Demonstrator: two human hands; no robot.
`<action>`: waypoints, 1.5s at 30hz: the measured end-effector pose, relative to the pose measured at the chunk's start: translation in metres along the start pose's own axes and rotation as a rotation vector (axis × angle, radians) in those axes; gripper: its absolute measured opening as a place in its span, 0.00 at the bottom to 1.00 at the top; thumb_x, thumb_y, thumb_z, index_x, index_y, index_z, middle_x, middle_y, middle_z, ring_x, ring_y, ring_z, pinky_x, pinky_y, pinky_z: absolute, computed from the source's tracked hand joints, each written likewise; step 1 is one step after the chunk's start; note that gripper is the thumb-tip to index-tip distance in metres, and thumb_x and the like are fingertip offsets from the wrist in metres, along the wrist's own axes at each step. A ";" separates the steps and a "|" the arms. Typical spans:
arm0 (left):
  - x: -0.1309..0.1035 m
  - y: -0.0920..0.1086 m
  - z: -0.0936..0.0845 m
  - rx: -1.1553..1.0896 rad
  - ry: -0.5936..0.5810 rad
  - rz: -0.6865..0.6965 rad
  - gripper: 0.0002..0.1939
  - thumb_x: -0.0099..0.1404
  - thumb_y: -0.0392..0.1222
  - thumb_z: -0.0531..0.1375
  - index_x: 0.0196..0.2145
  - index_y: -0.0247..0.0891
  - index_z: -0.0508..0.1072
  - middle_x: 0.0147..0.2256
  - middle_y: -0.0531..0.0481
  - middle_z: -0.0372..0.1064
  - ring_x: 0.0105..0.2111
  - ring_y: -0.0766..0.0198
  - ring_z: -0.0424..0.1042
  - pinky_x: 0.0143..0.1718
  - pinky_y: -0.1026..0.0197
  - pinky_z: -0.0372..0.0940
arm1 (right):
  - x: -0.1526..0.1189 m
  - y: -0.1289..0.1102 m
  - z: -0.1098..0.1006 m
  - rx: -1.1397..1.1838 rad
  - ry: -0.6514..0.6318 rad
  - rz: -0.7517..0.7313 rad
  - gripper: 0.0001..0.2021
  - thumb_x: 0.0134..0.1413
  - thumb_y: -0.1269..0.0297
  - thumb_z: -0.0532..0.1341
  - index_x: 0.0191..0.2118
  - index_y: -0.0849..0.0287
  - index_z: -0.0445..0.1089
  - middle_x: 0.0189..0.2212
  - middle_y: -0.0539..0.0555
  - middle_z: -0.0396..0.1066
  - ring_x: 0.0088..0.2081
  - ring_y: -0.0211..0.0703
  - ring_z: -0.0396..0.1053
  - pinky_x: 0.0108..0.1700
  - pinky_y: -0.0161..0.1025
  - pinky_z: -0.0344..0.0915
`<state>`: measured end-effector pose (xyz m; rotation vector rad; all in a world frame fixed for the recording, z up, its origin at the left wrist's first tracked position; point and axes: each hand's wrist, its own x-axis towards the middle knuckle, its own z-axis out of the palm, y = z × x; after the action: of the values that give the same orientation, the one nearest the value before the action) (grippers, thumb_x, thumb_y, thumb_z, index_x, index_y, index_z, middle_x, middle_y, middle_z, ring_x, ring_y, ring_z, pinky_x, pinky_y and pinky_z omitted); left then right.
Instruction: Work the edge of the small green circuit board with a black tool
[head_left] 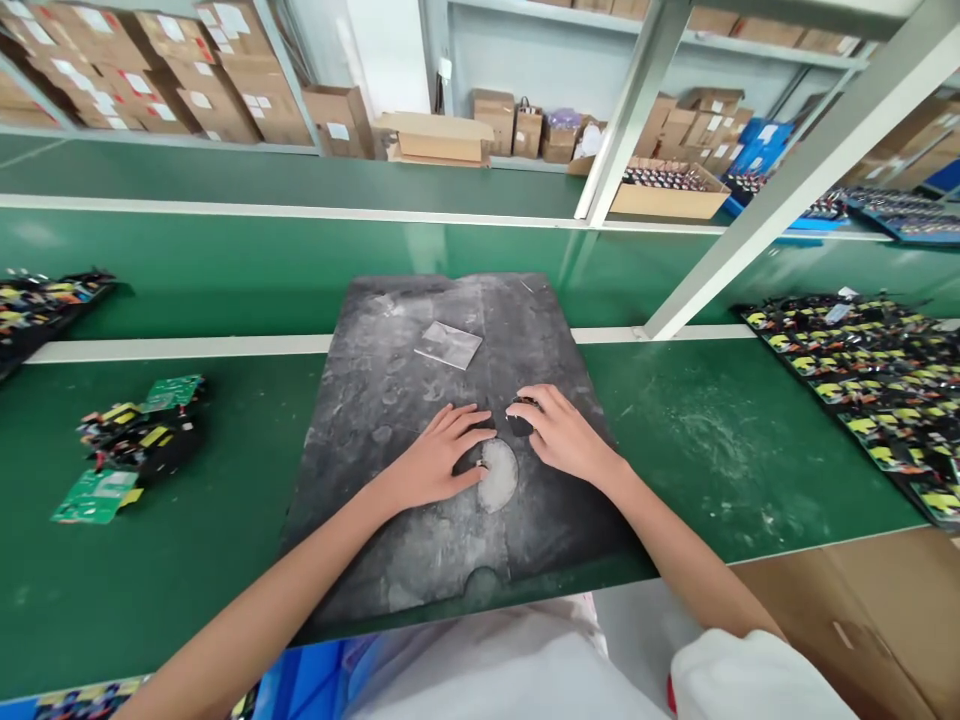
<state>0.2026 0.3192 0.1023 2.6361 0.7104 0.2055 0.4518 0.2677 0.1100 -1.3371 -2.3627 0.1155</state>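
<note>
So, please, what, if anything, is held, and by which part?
The right hand holds a black piece by its edge; any hold by the left hand is unclear.

Electronics workshop: circuit boards point(94, 497), cartons point(252, 105)

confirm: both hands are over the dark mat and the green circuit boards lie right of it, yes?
No: the green circuit boards lie left of the dark mat, as the head view shows; the left hand and right hand are over it.

one black mat point(375, 400), one plate point(448, 345), one white patch point(499, 478)
</note>
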 end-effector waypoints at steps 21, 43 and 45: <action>0.000 0.017 0.012 0.264 0.271 0.046 0.18 0.69 0.47 0.58 0.52 0.33 0.69 0.57 0.41 0.63 0.58 0.52 0.63 0.59 0.42 0.59 | 0.016 -0.011 -0.006 -0.151 -0.175 0.195 0.16 0.62 0.60 0.62 0.51 0.65 0.69 0.47 0.62 0.69 0.51 0.52 0.66 0.54 0.45 0.62; -0.011 0.020 0.012 0.380 0.348 -0.027 0.15 0.69 0.48 0.58 0.46 0.35 0.72 0.51 0.44 0.68 0.54 0.55 0.65 0.59 0.43 0.56 | 0.031 -0.039 -0.006 -0.434 -0.308 0.338 0.15 0.65 0.57 0.60 0.51 0.61 0.68 0.50 0.57 0.69 0.49 0.47 0.70 0.51 0.51 0.70; -0.013 0.020 0.011 0.357 0.348 -0.027 0.15 0.69 0.48 0.58 0.46 0.35 0.72 0.50 0.44 0.68 0.53 0.55 0.66 0.58 0.43 0.57 | 0.036 -0.038 -0.004 -0.445 -0.314 0.319 0.14 0.65 0.58 0.60 0.51 0.61 0.69 0.49 0.56 0.70 0.48 0.46 0.70 0.50 0.50 0.70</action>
<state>0.2035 0.2932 0.0998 2.9609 0.9724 0.5909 0.4072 0.2767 0.1350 -2.0352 -2.5009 -0.1271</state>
